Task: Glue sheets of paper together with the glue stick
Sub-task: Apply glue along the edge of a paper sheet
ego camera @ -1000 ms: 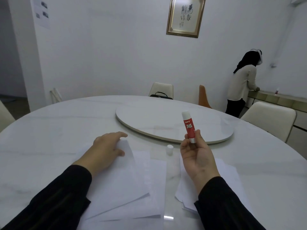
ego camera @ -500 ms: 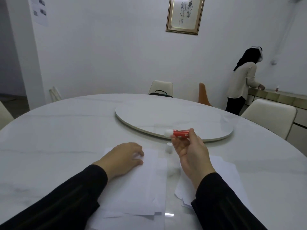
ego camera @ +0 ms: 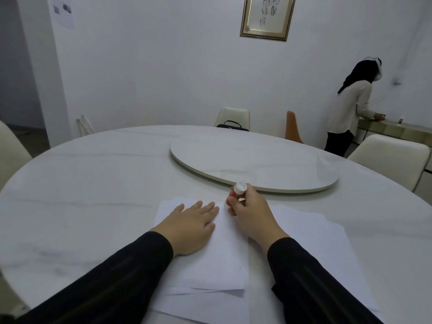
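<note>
right hand point(ego camera: 251, 212) grips glue stick point(ego camera: 235, 194) | tip down on paper point(ego camera: 224, 253)

A round white marble surface point(ego camera: 93, 183) carries a raised white turntable disc point(ego camera: 257, 164). Beyond the disc, a cream chair point(ego camera: 232, 115) holds a black bag point(ego camera: 232, 126). A gold-framed calligraphy picture point(ego camera: 267, 17) hangs above; right of it, a person in a white top point(ego camera: 350, 108) faces the wall.

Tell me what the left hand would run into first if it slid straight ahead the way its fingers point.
The left hand lies flat on the top sheet, fingers aimed forward and slightly right. Sliding on, it would probably first meet the glue stick held in the right hand, though depth is uncertain.
</note>
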### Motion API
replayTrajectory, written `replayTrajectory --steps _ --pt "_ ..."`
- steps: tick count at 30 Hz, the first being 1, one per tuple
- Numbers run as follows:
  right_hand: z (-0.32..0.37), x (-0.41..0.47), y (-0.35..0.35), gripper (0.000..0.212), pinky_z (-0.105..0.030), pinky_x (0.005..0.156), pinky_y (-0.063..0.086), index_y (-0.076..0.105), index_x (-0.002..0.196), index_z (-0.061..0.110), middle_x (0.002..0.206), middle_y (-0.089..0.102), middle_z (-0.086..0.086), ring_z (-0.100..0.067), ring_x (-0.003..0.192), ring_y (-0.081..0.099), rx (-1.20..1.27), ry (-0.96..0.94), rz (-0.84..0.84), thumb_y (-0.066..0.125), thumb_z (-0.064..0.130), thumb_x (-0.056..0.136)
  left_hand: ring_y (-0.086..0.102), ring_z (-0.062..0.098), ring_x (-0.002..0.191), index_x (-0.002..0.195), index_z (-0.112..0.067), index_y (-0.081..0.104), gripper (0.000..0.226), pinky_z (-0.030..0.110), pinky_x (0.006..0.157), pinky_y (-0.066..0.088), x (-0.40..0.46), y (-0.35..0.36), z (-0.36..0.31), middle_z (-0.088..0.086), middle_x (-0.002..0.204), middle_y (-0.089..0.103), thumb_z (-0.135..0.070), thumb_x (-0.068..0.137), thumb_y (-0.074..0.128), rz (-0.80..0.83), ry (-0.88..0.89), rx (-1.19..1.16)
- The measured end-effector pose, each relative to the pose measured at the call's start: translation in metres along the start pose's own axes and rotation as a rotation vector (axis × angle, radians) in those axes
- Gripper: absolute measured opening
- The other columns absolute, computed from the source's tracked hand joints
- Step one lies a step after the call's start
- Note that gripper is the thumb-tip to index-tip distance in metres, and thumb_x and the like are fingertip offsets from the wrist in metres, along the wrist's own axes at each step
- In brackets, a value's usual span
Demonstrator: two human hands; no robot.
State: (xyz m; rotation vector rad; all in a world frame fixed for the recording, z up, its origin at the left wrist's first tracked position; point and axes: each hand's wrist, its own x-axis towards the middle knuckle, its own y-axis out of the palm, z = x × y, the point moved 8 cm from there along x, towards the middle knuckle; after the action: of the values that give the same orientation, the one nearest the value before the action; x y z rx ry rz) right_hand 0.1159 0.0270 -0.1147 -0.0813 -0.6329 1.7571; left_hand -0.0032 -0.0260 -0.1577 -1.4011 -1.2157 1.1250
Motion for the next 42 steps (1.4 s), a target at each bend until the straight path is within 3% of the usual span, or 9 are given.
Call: replayTrajectory --steps 6,14,20,23,26,31,33,36,42 --pt "0.005 -0.004 0.0 0.01 -0.042 0.08 0.051 0.055 0.094 0.014 0.095 0.066 -0.01 -0.033 0.086 0.062 -0.089 -0.034 0.039 0.052 0.022 0.088 -0.004 0.01 0.148 0.151 -0.03 0.001 0.053 0.038 0.119 -0.003 0.001 0.001 0.001 -0.012 0.16 -0.004 -0.033 0.1 0.014 0.029 -0.006 -0.005" --pt "0.021 -0.034 -0.007 0.013 -0.033 0.062 0.045 0.06 0.085 0.006 0.084 0.069 -0.016 -0.015 0.06 0.05 -0.08 -0.062 0.12 0.056 0.017 0.079 -0.002 0.009 0.148 0.151 -0.03 0.004 0.053 0.038 0.119 -0.002 0.0 -0.001 0.0 -0.013 0.16 -0.002 -0.034 0.1 0.016 0.018 -0.013 -0.033" --pt "0.035 -0.075 -0.009 0.017 -0.045 0.062 0.051 0.06 0.081 0.006 0.077 0.062 -0.02 -0.014 0.061 0.049 -0.096 -0.126 0.172 0.059 0.02 0.073 -0.001 0.01 0.148 0.151 -0.03 0.004 0.053 0.039 0.119 -0.001 -0.001 -0.001 0.0 -0.012 0.16 -0.001 -0.033 0.1 0.016 0.014 -0.017 -0.035" --pt "0.039 -0.094 -0.01 0.021 -0.047 0.064 0.052 0.058 0.078 0.003 0.07 0.061 -0.019 -0.029 0.06 0.052 -0.075 -0.156 0.204 0.059 0.022 0.069 -0.001 0.011 0.148 0.151 -0.029 0.005 0.053 0.039 0.119 -0.001 -0.002 -0.003 -0.001 -0.012 0.161 -0.001 -0.033 0.1 0.016 0.008 -0.016 -0.018" --pt "0.035 -0.1 -0.013 0.01 -0.033 0.048 0.046 0.061 0.075 0.004 0.068 0.065 -0.021 -0.023 0.051 0.059 0.07 -0.1 0.235 0.061 0.012 0.07 -0.001 0.01 0.148 0.152 -0.028 0.005 0.052 0.038 0.119 -0.001 -0.005 -0.003 -0.004 -0.011 0.161 -0.001 -0.033 0.101 0.015 0.006 -0.007 -0.007" --pt "0.023 -0.088 -0.058 0.007 -0.018 0.038 0.036 0.061 0.08 0.002 0.051 0.06 -0.002 -0.011 0.039 0.044 0.462 -0.023 -0.142 0.058 -0.003 0.084 -0.001 0.013 0.148 0.152 -0.025 0.003 0.057 0.037 0.12 0.004 -0.011 -0.021 -0.001 -0.006 0.161 -0.002 -0.036 0.1 0.024 -0.09 -0.021 0.029" --pt "0.02 -0.087 -0.064 0.008 -0.018 0.041 0.039 0.061 0.081 0.005 0.05 0.06 0.0 -0.012 0.043 0.047 0.431 -0.033 -0.225 0.056 0.0 0.086 0.017 0.021 0.144 0.149 -0.019 0.017 0.062 0.039 0.116 0.017 -0.017 -0.032 0.006 0.002 0.158 0.019 -0.048 0.096 0.03 -0.184 -0.159 0.105" --pt "0.018 -0.086 -0.063 0.004 -0.024 0.046 0.043 0.062 0.084 0.006 0.061 0.065 -0.004 -0.016 0.05 0.054 0.453 -0.012 -0.275 0.058 0.006 0.087 0.033 0.028 0.132 0.138 -0.018 0.038 0.068 0.042 0.107 0.028 -0.023 -0.023 0.011 0.006 0.144 0.039 -0.063 0.087 0.037 -0.015 -0.254 0.12" --pt "-0.033 -0.083 -0.073 0.009 -0.028 0.057 0.046 0.059 0.086 0.008 0.072 0.063 -0.011 -0.018 0.057 0.055 0.631 0.368 -0.471 0.055 0.016 0.09 0.014 0.021 0.147 0.145 -0.035 0.028 0.054 0.045 0.118 0.017 -0.015 -0.028 0.013 -0.011 0.16 0.011 -0.033 0.095 0.047 0.23 -0.073 0.056"
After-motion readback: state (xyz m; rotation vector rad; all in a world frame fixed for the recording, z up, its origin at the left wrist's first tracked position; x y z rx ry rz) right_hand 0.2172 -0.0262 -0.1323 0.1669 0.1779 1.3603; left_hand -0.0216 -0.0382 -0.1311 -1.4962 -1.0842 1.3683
